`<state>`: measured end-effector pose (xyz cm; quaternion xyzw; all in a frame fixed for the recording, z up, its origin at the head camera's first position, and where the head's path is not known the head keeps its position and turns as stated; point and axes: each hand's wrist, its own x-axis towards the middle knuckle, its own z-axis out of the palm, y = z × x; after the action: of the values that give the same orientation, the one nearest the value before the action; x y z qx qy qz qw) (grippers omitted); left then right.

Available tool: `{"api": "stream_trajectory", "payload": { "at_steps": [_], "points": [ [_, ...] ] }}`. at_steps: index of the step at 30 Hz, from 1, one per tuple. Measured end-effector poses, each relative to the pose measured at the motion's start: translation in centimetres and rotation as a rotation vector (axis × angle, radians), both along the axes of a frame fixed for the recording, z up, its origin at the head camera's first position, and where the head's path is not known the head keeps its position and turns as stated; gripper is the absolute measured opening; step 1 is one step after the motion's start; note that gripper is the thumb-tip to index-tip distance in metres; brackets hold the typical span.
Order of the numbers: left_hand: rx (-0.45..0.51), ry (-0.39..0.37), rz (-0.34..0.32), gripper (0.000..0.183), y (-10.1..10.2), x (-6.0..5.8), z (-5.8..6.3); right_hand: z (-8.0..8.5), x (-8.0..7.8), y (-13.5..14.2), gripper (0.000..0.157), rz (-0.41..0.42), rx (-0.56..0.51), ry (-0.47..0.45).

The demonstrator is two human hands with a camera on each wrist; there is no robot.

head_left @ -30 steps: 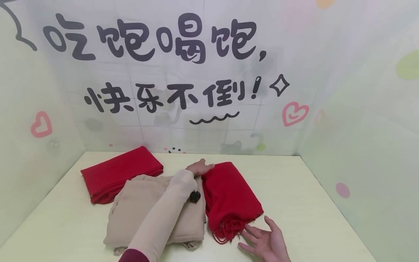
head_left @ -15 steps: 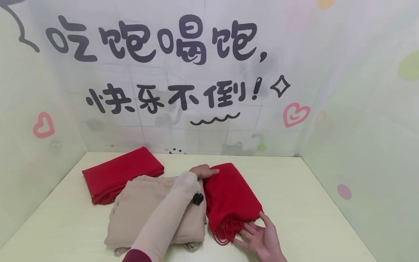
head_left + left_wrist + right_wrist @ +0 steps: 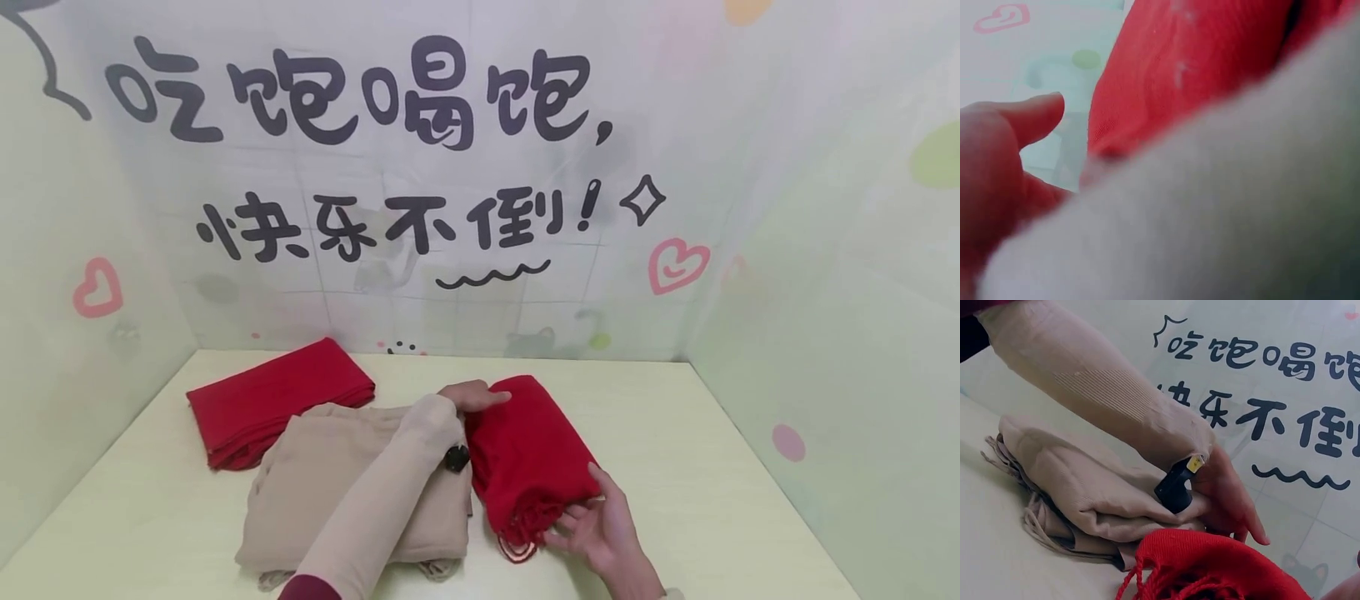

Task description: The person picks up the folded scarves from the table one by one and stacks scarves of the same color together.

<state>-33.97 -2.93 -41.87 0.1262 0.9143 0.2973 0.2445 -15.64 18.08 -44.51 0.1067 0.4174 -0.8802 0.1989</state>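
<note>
A folded red scarf (image 3: 532,450) with a fringed near end lies right of centre in the head view. My left hand (image 3: 471,396) is at its far left corner, thumb over the cloth and fingers hidden. In the left wrist view the thumb (image 3: 1041,115) shows beside the red cloth (image 3: 1172,75), and a sleeve blocks much. My right hand (image 3: 600,529) holds the near right corner, thumb on the upper edge and fingers under the fringe. Under my left forearm lies a folded beige scarf (image 3: 322,475), its fringe (image 3: 1041,528) showing in the right wrist view.
Another folded red cloth (image 3: 277,392) lies at the back left, next to the beige one. A pale table (image 3: 712,500) carries everything. Printed sheets (image 3: 825,292) enclose it at the back and both sides. A small black device (image 3: 456,458) sits on the left wrist.
My right hand has come up to the red scarf's near corner and taken hold of it. My left hand has shifted slightly right over the far corner. The scarf's near end has bunched narrower.
</note>
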Motion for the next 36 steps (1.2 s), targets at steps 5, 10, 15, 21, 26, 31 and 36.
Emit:
{"api": "stream_trajectory", "payload": {
  "at_steps": [5, 10, 15, 21, 26, 31, 36],
  "points": [
    [-0.059, 0.047, -0.062, 0.051, 0.8, 0.4, 0.8, -0.3, -0.8, 0.4, 0.054, -0.046, 0.06, 0.003],
    [-0.114, 0.136, -0.129, 0.026, 1.6, 0.6, 1.1, -0.7, -1.2, 0.6, 0.049, -0.077, 0.122, -0.026],
    [-0.087, 0.136, -0.103, 0.026, 2.2, 1.0, 1.4, -1.2, -1.7, 0.9, 0.037, -0.125, 0.219, -0.041],
    [0.015, 0.072, -0.038, 0.04, 3.1, 2.0, 1.7, -1.2, -2.4, 1.8, 0.019, -0.198, 0.364, -0.04],
    [0.132, 0.006, 0.06, 0.052, 3.5, 3.1, 1.8, -1.0, -3.0, 2.9, 0.018, -0.232, 0.501, -0.021],
    [0.185, 0.022, 0.087, 0.061, 3.7, 3.8, 1.4, -1.3, -3.8, 4.0, 0.056, -0.239, 0.622, 0.02],
    [0.224, 0.056, 0.113, 0.065, 3.7, 4.5, 0.9, -2.2, -4.6, 5.5, 0.072, -0.26, 0.658, 0.063]
  ]
}}
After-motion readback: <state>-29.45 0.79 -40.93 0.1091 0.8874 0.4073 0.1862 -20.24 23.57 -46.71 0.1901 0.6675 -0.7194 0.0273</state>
